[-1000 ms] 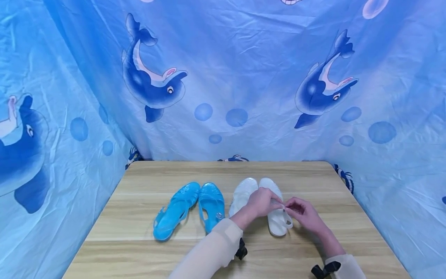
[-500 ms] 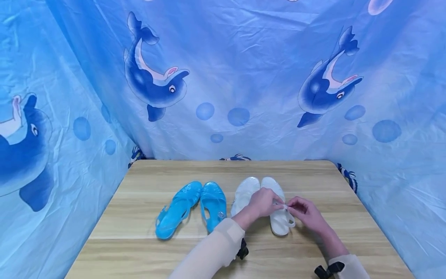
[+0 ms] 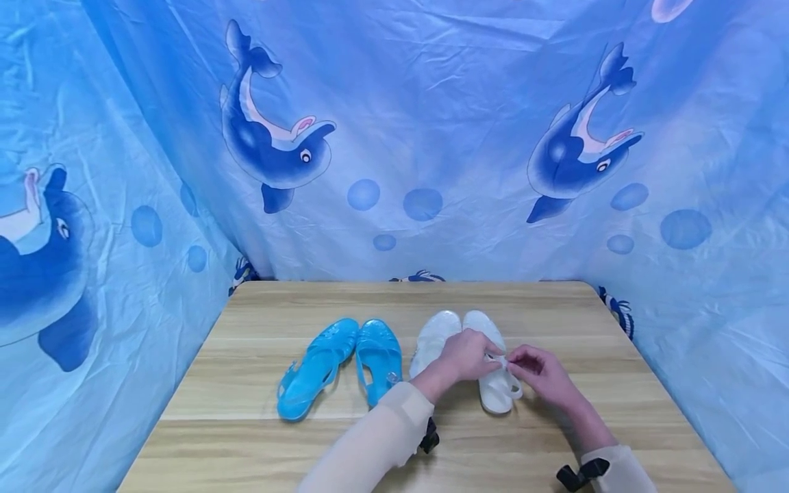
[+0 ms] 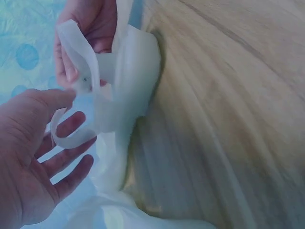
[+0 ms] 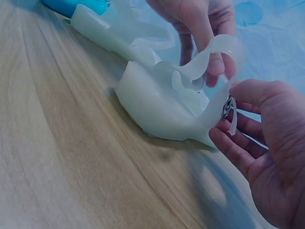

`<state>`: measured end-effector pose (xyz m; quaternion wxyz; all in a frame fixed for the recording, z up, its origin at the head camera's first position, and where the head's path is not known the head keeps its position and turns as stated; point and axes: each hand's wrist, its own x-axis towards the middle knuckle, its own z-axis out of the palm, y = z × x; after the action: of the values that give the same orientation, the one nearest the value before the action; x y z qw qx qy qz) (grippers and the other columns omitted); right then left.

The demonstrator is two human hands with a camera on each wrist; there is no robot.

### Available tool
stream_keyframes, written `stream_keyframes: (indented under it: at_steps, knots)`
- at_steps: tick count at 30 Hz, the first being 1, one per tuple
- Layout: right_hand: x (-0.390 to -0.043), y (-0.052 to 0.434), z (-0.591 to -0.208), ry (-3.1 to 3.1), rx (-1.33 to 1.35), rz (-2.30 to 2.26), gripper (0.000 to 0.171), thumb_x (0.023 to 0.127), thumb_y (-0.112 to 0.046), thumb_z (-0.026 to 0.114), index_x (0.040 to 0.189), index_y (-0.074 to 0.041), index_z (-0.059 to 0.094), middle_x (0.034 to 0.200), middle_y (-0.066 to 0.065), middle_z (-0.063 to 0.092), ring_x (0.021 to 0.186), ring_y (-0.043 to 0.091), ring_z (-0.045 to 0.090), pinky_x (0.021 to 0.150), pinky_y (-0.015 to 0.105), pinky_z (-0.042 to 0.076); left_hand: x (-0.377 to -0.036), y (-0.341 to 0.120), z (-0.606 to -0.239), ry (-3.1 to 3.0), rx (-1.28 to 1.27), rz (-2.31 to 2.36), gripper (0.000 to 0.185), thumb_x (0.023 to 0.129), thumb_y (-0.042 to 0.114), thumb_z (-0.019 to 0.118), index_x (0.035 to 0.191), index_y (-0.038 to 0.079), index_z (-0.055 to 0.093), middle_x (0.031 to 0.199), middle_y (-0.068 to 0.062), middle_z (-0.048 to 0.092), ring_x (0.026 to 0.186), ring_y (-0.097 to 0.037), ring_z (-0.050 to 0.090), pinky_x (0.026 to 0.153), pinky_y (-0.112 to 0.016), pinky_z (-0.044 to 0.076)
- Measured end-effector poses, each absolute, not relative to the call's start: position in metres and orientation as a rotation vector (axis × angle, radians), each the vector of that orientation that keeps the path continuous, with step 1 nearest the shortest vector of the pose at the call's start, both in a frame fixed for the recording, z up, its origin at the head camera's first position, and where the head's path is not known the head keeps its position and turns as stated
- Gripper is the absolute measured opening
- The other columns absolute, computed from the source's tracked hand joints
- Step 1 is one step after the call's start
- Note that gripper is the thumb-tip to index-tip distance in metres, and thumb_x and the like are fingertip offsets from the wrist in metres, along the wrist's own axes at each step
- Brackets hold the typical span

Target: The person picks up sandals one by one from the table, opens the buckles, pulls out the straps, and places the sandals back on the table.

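Two whitish, translucent sandals lie side by side on the wooden table, toes away from me. My left hand (image 3: 464, 356) reaches across the left white sandal (image 3: 434, 333), and its thumb and fingers hold the strap (image 4: 76, 139) of the right white sandal (image 3: 495, 394). From the other side my right hand (image 3: 544, 376) pinches the strap end by a small metal buckle (image 5: 227, 108). Both hands' fingertips meet over the middle of this sandal. In the right wrist view, the strap curves up in a loop between the hands. The heel strap stands out at the right.
A pair of blue sandals, one (image 3: 317, 373) angled outward and the other (image 3: 377, 346) partly behind my left sleeve, lies to the left on the wooden table (image 3: 246, 445). Behind and beside the table hangs a blue dolphin-print curtain (image 3: 394, 137). Black camera mounts sit on both wrists.
The head view has shifted slightly. Both hands stay at the right white sandal's strap, with only small finger movements at the buckle. The sandals lie as before.
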<state>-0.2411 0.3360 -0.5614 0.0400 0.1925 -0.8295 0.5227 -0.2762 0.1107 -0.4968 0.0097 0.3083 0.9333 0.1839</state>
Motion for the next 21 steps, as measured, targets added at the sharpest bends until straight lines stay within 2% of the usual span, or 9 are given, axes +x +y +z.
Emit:
stream_keyframes:
  at_steps: [4,12,15,21]
  knots:
    - [-0.241,0.335,-0.559,-2.546,0.597,1.586,0.008,0.101,-0.006,0.071,0.108,-0.005,0.072,0.102,0.012,0.072,0.086,0.007,0.066,0.073,0.024,0.056,-0.275,0.115,-0.493,2.916,0.971,0.495,0.018,0.097,0.045,0.078,0.114,0.041,0.083,0.111,0.018,0.081,0.076,0.0,0.057,0.06,-0.02,0.046]
    - [-0.237,0.335,-0.558,-2.546,0.57,1.612,0.007,0.102,-0.006,0.069,0.109,-0.004,0.071,0.105,0.019,0.071,0.087,0.005,0.064,0.072,0.022,0.053,-0.278,0.112,-0.496,2.937,0.988,0.509,0.015,0.096,0.042,0.079,0.111,0.041,0.084,0.107,0.02,0.081,0.089,0.001,0.069,0.061,-0.017,0.046]
    - [-0.238,0.336,-0.559,-2.542,0.577,1.603,0.007,0.102,-0.006,0.069,0.109,-0.004,0.071,0.104,0.019,0.071,0.086,0.005,0.064,0.071,0.023,0.053,-0.279,0.109,-0.497,2.922,1.008,0.551,0.015,0.097,0.04,0.079,0.111,0.039,0.084,0.107,0.019,0.081,0.087,-0.001,0.069,0.061,-0.017,0.045]
    - [-0.237,0.335,-0.562,-2.554,0.539,1.604,0.008,0.103,-0.008,0.069,0.109,-0.004,0.07,0.103,0.017,0.071,0.086,0.006,0.064,0.073,0.023,0.054,-0.279,0.105,-0.5,2.941,0.961,0.633,0.014,0.095,0.035,0.082,0.108,0.035,0.085,0.104,0.018,0.082,0.093,-0.001,0.072,0.07,-0.015,0.051]
